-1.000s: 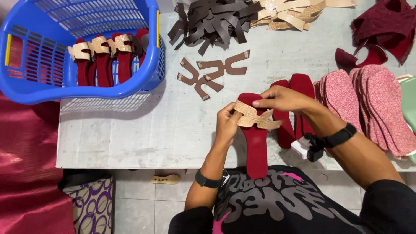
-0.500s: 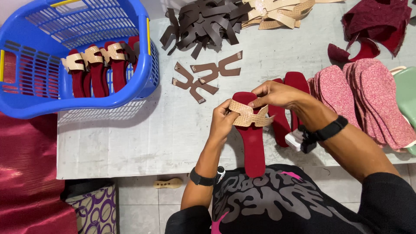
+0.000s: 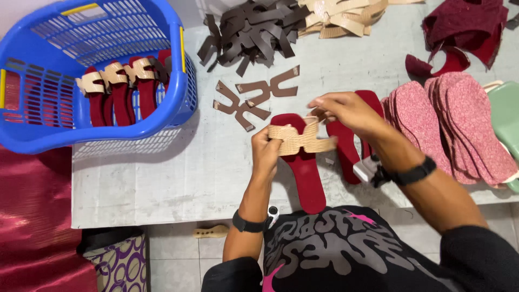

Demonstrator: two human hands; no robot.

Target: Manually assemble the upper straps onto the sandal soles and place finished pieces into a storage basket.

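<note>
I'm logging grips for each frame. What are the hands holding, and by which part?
Both hold one tan strap: left hand pinches its left end, right hand its upper right end, over a red sole.

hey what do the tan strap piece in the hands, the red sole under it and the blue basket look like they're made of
Tan strap piece: seemingly woven or embossed synthetic leather, judging by its matte, ribbed texture; held by the left hand and right hand.
Red sole: probably foam or board covered in smooth matte lining; flat, even colour.
Blue basket: moulded plastic, glossy, with slotted walls.
</note>
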